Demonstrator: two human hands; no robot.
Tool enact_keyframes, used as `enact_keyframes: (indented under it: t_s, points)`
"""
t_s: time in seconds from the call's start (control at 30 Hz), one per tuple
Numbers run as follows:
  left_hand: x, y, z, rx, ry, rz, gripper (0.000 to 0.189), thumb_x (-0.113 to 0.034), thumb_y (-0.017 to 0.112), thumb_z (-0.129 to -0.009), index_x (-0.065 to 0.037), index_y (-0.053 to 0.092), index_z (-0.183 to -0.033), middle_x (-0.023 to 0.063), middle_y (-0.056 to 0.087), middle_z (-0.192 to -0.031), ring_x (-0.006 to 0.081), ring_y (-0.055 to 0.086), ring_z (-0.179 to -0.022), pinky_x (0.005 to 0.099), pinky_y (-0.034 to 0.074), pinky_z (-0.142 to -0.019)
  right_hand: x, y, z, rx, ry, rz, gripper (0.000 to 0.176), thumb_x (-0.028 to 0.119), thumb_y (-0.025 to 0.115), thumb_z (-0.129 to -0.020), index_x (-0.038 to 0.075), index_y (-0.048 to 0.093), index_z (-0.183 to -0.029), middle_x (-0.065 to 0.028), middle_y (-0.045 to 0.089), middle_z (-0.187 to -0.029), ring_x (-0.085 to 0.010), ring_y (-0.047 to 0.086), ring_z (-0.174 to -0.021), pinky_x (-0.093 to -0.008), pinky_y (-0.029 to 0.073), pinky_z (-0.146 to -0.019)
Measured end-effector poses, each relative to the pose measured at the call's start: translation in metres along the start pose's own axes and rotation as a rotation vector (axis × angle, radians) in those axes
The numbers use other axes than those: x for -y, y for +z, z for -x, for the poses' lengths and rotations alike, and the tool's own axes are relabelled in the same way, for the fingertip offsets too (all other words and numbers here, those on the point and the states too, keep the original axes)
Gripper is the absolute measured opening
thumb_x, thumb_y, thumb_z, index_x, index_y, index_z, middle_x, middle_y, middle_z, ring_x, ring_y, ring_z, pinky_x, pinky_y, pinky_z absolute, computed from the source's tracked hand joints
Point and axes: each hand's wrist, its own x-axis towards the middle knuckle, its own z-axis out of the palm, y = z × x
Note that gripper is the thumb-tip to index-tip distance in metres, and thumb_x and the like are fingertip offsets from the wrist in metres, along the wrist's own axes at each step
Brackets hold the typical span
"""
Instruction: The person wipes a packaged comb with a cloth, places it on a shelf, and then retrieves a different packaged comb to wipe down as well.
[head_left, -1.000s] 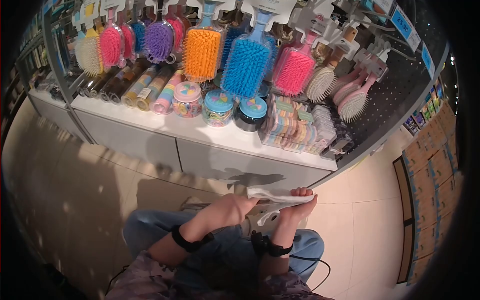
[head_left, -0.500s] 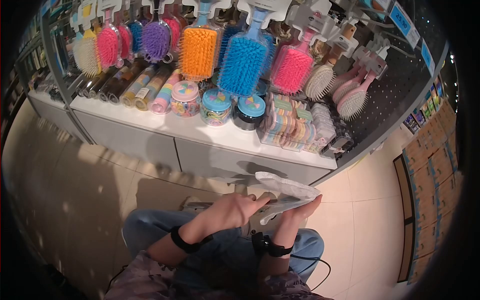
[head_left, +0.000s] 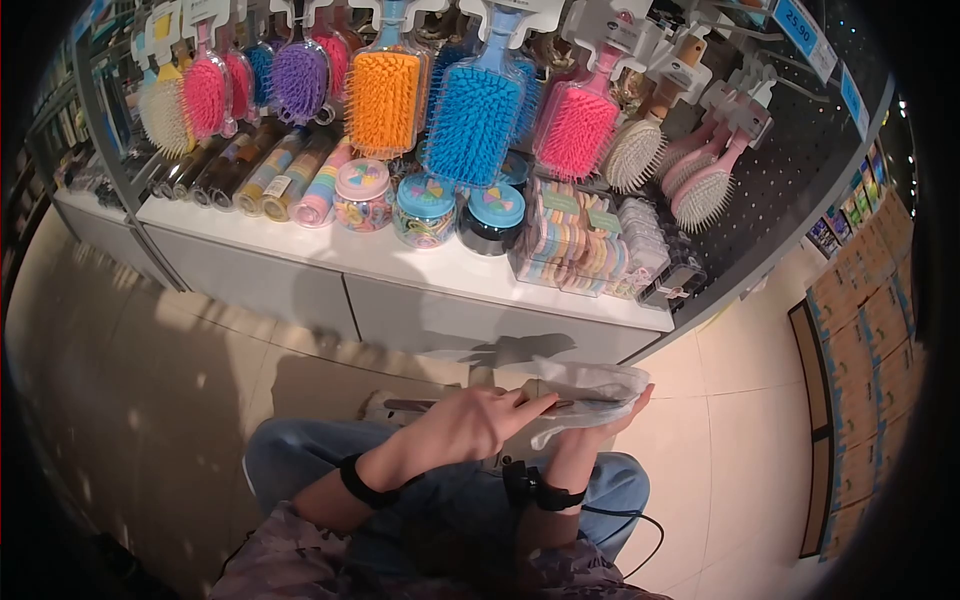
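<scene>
In the head view, a white cloth [head_left: 592,378] lies loosely folded over my right hand [head_left: 603,430], whose fingers support it from below and at its right edge. My left hand [head_left: 478,422] is closed round a slim, stick-like item [head_left: 408,406] with a dark pinkish end that pokes out behind the hand. Its thin front tip reaches into the fold of the cloth, beside my extended index finger. I cannot tell exactly what this item is. Both hands are above my lap, in front of the shelf.
Hairbrushes, including a blue paddle brush [head_left: 474,125] and an orange one [head_left: 385,100], hang above a white shelf [head_left: 400,262]. On it stand tubes, lidded jars [head_left: 427,210] of hair ties and clear boxes [head_left: 575,245]. Stacked cartons [head_left: 865,370] are at the right.
The upper layer of the cloth has dropped and spread to the right over my right hand. My left hand has moved slightly right, its index finger now at the cloth's fold.
</scene>
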Motion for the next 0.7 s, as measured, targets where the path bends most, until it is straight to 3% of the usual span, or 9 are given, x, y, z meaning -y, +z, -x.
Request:
enact_keyframes:
  t_s: [0.17, 0.23, 0.27, 0.33, 0.4, 0.5, 0.6, 0.63, 0.7]
  points:
    - [0.000, -0.001, 0.001, 0.009, -0.010, 0.010, 0.063, -0.003, 0.048, -0.063, -0.005, 0.039, -0.125, 0.0133, 0.056, -0.096, 0.0275, 0.056, -0.072, 0.0334, 0.045, -0.064, -0.010, -0.048, -0.024, 0.153, 0.045, 0.005, 0.049, 0.046, 0.041, -0.084, 0.005, 0.043, -0.110, -0.0081, 0.049, -0.105, -0.0211, 0.049, -0.092, -0.0346, 0.041, -0.081]
    - [-0.005, -0.013, -0.002, 0.085, -0.047, 0.026, 0.060, -0.001, 0.048, -0.065, -0.004, 0.039, -0.124, 0.0133, 0.055, -0.101, 0.0284, 0.056, -0.077, 0.0331, 0.046, -0.068, -0.003, -0.042, 0.006, 0.354, -0.108, 0.641, 0.040, 0.034, 0.044, -0.086, 0.003, 0.043, -0.110, -0.0079, 0.050, -0.102, -0.0175, 0.050, -0.090, -0.0292, 0.042, -0.078]
    - [-0.008, -0.015, -0.003, 0.084, -0.049, 0.027, 0.060, -0.001, 0.048, -0.065, -0.004, 0.039, -0.124, 0.0133, 0.055, -0.101, 0.0284, 0.056, -0.077, 0.0331, 0.046, -0.068, 0.001, -0.034, 0.020, 0.355, -0.107, 0.642, 0.040, 0.034, 0.044, -0.086, 0.003, 0.043, -0.110, -0.0079, 0.050, -0.102, -0.0175, 0.050, -0.090, -0.0292, 0.042, -0.078]
    - [-0.013, -0.017, -0.009, -0.019, -0.064, 0.453, 0.056, -0.002, 0.050, -0.069, -0.003, 0.039, -0.123, 0.0141, 0.052, -0.107, 0.0302, 0.054, -0.088, 0.0343, 0.045, -0.074, 0.006, -0.017, 0.046, 0.436, -0.025, 0.767, 0.033, 0.023, 0.044, -0.087, 0.000, 0.042, -0.111, -0.0085, 0.050, -0.102, -0.0157, 0.050, -0.089, -0.0259, 0.043, -0.075]
    - [-0.015, -0.022, -0.012, -0.042, -0.086, 0.526, 0.055, -0.003, 0.051, -0.070, -0.002, 0.038, -0.124, 0.0149, 0.051, -0.109, 0.0310, 0.052, -0.093, 0.0349, 0.043, -0.077, -0.006, -0.027, 0.034, 0.406, 0.020, 0.716, 0.030, 0.020, 0.042, -0.088, 0.000, 0.043, -0.110, -0.0077, 0.049, -0.101, -0.0155, 0.050, -0.089, -0.0262, 0.043, -0.074]
    - [-0.007, -0.024, -0.011, -0.126, -0.093, 0.530, 0.056, -0.004, 0.052, -0.071, -0.002, 0.037, -0.125, 0.0156, 0.049, -0.112, 0.0318, 0.050, -0.100, 0.0351, 0.042, -0.081, -0.031, -0.048, -0.019, 0.312, 0.366, -0.079, 0.047, 0.043, 0.034, -0.087, 0.006, 0.043, -0.115, -0.0072, 0.050, -0.107, -0.0212, 0.050, -0.094, -0.0346, 0.042, -0.080]
    - [-0.006, -0.026, -0.010, -0.166, -0.123, 0.503, 0.058, -0.002, 0.050, -0.070, -0.003, 0.036, -0.126, 0.0154, 0.046, -0.115, 0.0317, 0.046, -0.105, 0.0337, 0.039, -0.086, -0.022, -0.026, -0.004, 0.329, 0.215, 0.016, 0.054, 0.050, 0.030, -0.085, 0.013, 0.040, -0.122, -0.0070, 0.047, -0.115, -0.0238, 0.047, -0.102, -0.0383, 0.037, -0.088]
    - [-0.004, -0.020, -0.010, -0.158, -0.134, 0.468, 0.058, -0.001, 0.050, -0.069, -0.003, 0.037, -0.126, 0.0161, 0.043, -0.119, 0.0324, 0.043, -0.109, 0.0344, 0.037, -0.089, -0.019, -0.017, -0.004, 0.249, 0.256, -0.066, 0.054, 0.049, 0.028, -0.087, 0.016, 0.031, -0.130, -0.0073, 0.040, -0.125, -0.0249, 0.040, -0.112, -0.0390, 0.031, -0.095]
    - [0.001, -0.006, -0.012, -0.153, -0.144, 0.434, 0.058, -0.001, 0.050, -0.069, -0.003, 0.038, -0.125, 0.0169, 0.040, -0.123, 0.0331, 0.040, -0.112, 0.0351, 0.035, -0.092, -0.018, 0.011, 0.015, 0.300, 0.132, -0.056, 0.051, 0.047, 0.026, -0.089, 0.014, 0.033, -0.128, -0.0082, 0.042, -0.123, -0.0255, 0.041, -0.110, -0.0386, 0.033, -0.094]
